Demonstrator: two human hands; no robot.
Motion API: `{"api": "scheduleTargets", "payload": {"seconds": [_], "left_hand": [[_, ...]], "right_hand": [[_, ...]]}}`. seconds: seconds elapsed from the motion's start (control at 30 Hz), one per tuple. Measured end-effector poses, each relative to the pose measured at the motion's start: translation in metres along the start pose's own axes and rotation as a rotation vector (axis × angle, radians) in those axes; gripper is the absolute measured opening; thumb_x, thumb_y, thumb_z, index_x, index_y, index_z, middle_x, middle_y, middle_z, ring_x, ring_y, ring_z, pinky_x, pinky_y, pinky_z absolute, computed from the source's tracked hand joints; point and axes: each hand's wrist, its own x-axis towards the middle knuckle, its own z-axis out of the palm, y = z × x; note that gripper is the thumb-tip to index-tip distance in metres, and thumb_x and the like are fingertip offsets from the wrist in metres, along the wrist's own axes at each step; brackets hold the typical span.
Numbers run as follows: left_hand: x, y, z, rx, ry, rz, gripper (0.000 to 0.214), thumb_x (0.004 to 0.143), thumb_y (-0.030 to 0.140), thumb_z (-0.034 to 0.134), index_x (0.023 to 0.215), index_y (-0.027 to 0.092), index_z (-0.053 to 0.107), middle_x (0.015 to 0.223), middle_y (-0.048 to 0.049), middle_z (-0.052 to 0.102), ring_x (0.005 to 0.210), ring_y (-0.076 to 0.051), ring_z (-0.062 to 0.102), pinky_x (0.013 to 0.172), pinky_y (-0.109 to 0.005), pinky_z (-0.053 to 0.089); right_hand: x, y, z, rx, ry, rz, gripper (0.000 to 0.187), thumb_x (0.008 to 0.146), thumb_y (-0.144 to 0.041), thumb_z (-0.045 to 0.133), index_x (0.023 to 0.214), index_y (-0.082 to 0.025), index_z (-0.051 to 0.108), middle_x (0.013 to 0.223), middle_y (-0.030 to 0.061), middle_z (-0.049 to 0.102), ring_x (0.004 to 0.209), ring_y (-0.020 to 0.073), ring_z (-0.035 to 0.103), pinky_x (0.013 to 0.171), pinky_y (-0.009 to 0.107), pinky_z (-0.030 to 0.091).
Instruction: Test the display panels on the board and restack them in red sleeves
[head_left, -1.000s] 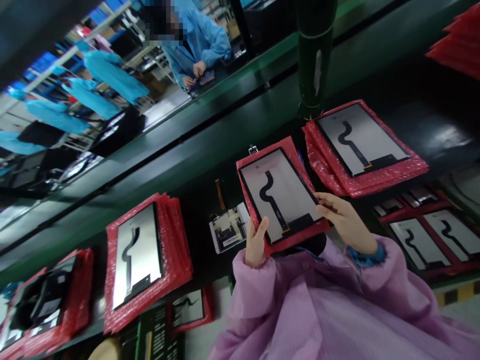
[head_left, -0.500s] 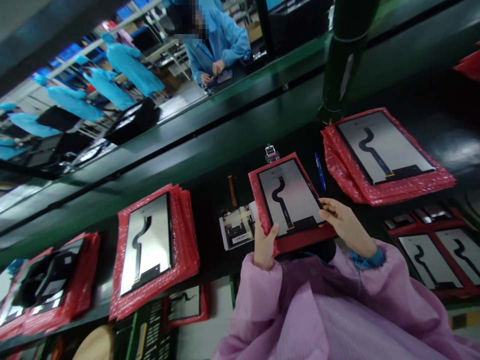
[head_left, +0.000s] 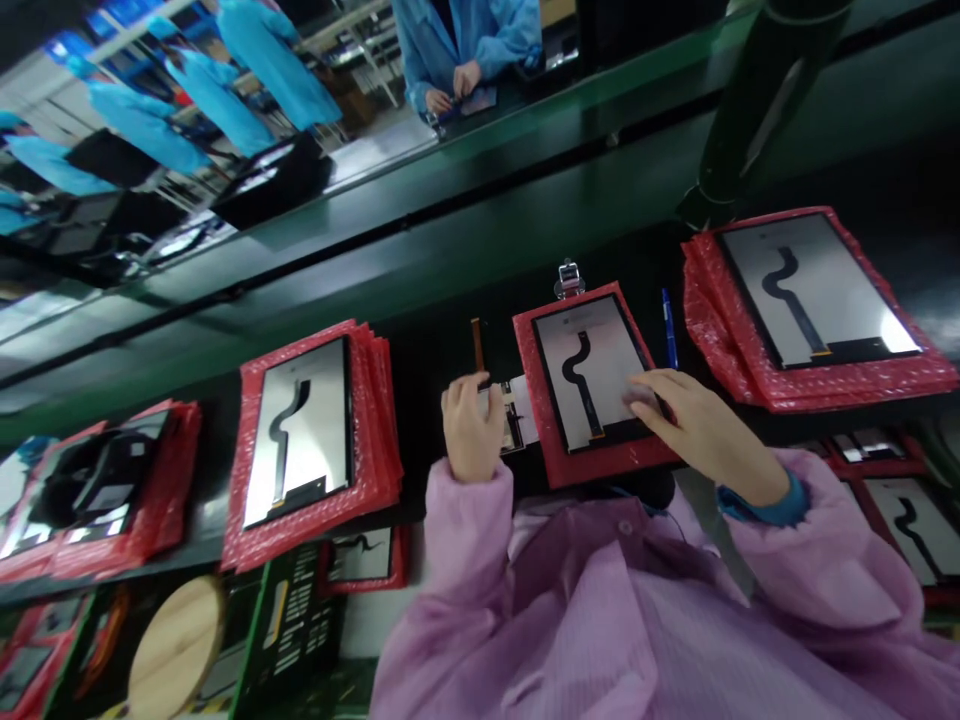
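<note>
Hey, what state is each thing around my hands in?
Middle screen: on red wrap, ribbon cable uppermost.
Left screen: same, atop its stack.
Right screen: same, atop its stack.
Blue pen: lying flat.
Left hand: open, fingers bent.
Right hand: over the middle screen's edge, grip unclear.

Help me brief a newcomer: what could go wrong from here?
The right hand is at the right edge of the middle screen, so it might get smudged. The left hand partly hides a small panel and could knock it. The red wraps at right sit unevenly, so the screen on top might slide.
</note>
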Motion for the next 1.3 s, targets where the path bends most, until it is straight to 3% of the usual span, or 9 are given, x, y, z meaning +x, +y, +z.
{"api": "scheduleTargets", "payload": {"seconds": [0.13,0.3,0.4,0.53,0.67,0.77,0.9,1.03,1.3], "left_hand": [[0.058,-0.008,0.017,0.23,-0.125,-0.143,0.049,0.09,0.042,0.065,0.127,0.012,0.058,0.126,-0.0236,0.064,0.125,-0.043,0.055,0.105,-0.059,0.046],[0.081,-0.007,0.034,0.306,-0.164,-0.221,0.051,0.086,0.022,0.065,0.133,0.01,0.051,0.132,-0.0259,0.061,0.129,-0.044,0.054,0.104,-0.059,0.046],[0.082,-0.018,0.038,0.147,-0.144,-0.263,0.05,0.083,0.009,0.059,0.132,0.012,0.049,0.114,-0.017,0.068,0.117,-0.035,0.063,0.101,-0.051,0.048],[0.088,-0.041,0.046,-0.343,-0.004,-0.345,0.059,0.076,0.002,0.062,0.13,0.017,0.046,0.087,-0.0004,0.065,0.087,-0.017,0.068,0.091,-0.034,0.053],[0.095,-0.054,0.051,-0.748,0.115,-0.33,0.051,0.083,0.016,0.072,0.129,0.021,0.05,0.088,0.0007,0.068,0.082,-0.013,0.069,0.086,-0.026,0.054],[0.096,-0.053,0.051,-0.798,0.134,-0.277,0.038,0.089,0.032,0.074,0.123,0.021,0.06,0.086,0.0006,0.071,0.078,-0.012,0.069,0.082,-0.025,0.055],[0.093,-0.043,0.046,-0.852,0.098,-0.198,0.017,0.091,0.03,0.075,0.101,0.018,0.07,0.085,-0.0008,0.072,0.076,-0.011,0.069,0.079,-0.024,0.056],[0.091,-0.038,0.042,-0.848,0.1,-0.165,0.019,0.095,0.032,0.071,0.085,0.017,0.067,0.076,0.0001,0.07,0.069,-0.01,0.067,0.072,-0.023,0.054],[0.086,-0.031,0.03,-0.824,-0.085,-0.12,0.012,0.096,0.028,0.069,0.089,0.017,0.069,0.081,-0.0008,0.073,0.075,-0.012,0.071,0.081,-0.026,0.057]], "right_hand": [[0.073,0.002,0.002,0.003,-0.244,-0.203,0.039,0.097,-0.032,0.054,0.132,-0.017,0.064,0.129,0.0108,0.068,0.119,0.0277,0.065,0.108,0.045,0.051],[0.138,0.02,0.029,-0.14,-0.163,-0.124,0.038,0.094,-0.019,0.051,0.128,-0.01,0.065,0.129,0.0171,0.066,0.122,0.0301,0.062,0.109,0.049,0.049],[0.133,0.026,0.038,-0.147,-0.165,-0.126,0.044,0.095,-0.024,0.056,0.135,-0.008,0.061,0.135,0.0192,0.062,0.127,0.0316,0.059,0.111,0.051,0.048],[0.113,0.027,0.042,-0.152,-0.24,-0.184,0.076,0.091,-0.046,0.069,0.15,-0.005,0.046,0.152,0.0239,0.05,0.145,0.0388,0.044,0.12,0.056,0.039],[0.105,0.024,0.046,-0.187,-0.281,-0.179,0.09,0.087,-0.048,0.075,0.157,-0.006,0.038,0.161,0.0268,0.038,0.153,0.0417,0.033,0.124,0.061,0.032],[0.102,0.022,0.05,-0.161,-0.268,-0.184,0.084,0.091,-0.044,0.071,0.159,-0.011,0.036,0.162,0.0236,0.038,0.154,0.0397,0.032,0.124,0.062,0.033],[0.098,0.017,0.051,-0.153,-0.256,-0.166,0.079,0.093,-0.038,0.07,0.158,-0.011,0.035,0.161,0.0229,0.039,0.153,0.0401,0.034,0.124,0.063,0.034],[0.094,0.007,0.049,-0.161,-0.247,-0.157,0.074,0.094,-0.034,0.067,0.157,-0.011,0.036,0.157,0.022,0.044,0.151,0.0405,0.038,0.122,0.062,0.037],[0.095,-0.007,0.043,0.045,-0.231,-0.08,0.063,0.091,-0.025,0.064,0.15,-0.02,0.044,0.139,0.0153,0.053,0.133,0.0338,0.052,0.113,0.055,0.047]]}}
